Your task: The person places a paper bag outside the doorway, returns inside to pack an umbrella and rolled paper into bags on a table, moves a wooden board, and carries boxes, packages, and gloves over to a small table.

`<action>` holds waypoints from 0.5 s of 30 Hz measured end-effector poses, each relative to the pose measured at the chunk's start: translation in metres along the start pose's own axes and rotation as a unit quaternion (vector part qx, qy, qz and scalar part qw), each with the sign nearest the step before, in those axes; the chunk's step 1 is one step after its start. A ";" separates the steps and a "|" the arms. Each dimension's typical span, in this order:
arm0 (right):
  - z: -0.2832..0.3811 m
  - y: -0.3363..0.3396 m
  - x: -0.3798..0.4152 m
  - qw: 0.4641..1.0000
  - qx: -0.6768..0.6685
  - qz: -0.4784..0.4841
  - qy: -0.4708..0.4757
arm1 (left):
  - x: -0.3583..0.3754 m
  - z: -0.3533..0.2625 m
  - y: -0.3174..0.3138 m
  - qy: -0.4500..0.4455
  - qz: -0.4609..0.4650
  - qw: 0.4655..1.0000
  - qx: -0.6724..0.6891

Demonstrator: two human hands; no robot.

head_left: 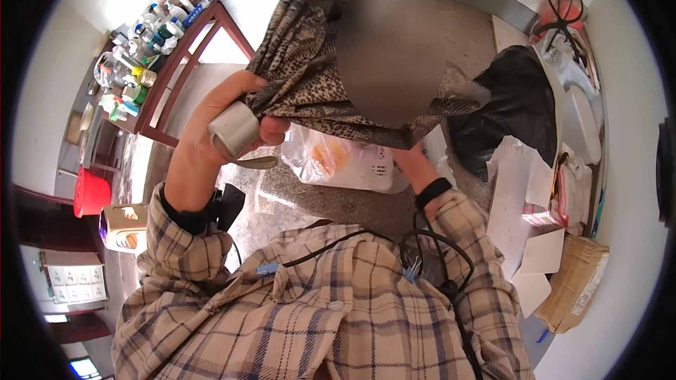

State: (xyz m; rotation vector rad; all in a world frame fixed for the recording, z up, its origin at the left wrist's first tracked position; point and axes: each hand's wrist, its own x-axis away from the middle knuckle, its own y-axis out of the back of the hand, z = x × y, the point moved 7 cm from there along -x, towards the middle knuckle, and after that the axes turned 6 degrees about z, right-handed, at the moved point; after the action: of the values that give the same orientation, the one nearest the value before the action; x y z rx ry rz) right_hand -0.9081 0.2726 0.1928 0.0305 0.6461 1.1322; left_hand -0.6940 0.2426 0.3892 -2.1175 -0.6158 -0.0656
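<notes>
My left hand [243, 123] is closed around the short pale grey handle of an umbrella [303, 74], with a wrist strap dangling below it. The umbrella's loose, crumpled canopy has a brown and black animal print and spreads up and to the right. A blurred oval patch covers part of it. My right hand [415, 162] reaches up behind the canopy's lower edge, so its fingers are hidden. Beneath the canopy, a clear plastic bag [338, 165] with something orange inside lies on the grey speckled surface.
A black plastic bag [510, 105] lies at the right beside white boxes and a cardboard box [574, 281]. At upper left, a red-brown table [229, 24] carries many bottles. A red bucket [91, 192] stands at left. Black cables [451, 250] hang across my chest.
</notes>
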 end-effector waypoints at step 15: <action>0.050 0.130 0.049 0.749 -0.468 -0.004 -0.470 | 0.035 0.005 0.013 0.011 0.158 0.987 0.015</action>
State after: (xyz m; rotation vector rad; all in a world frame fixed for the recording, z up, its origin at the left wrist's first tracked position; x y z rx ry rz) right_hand -0.9783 0.3860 0.2550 -0.2522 -0.8645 1.1509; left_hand -0.6581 0.2548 0.3860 -2.1580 -0.2601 0.0978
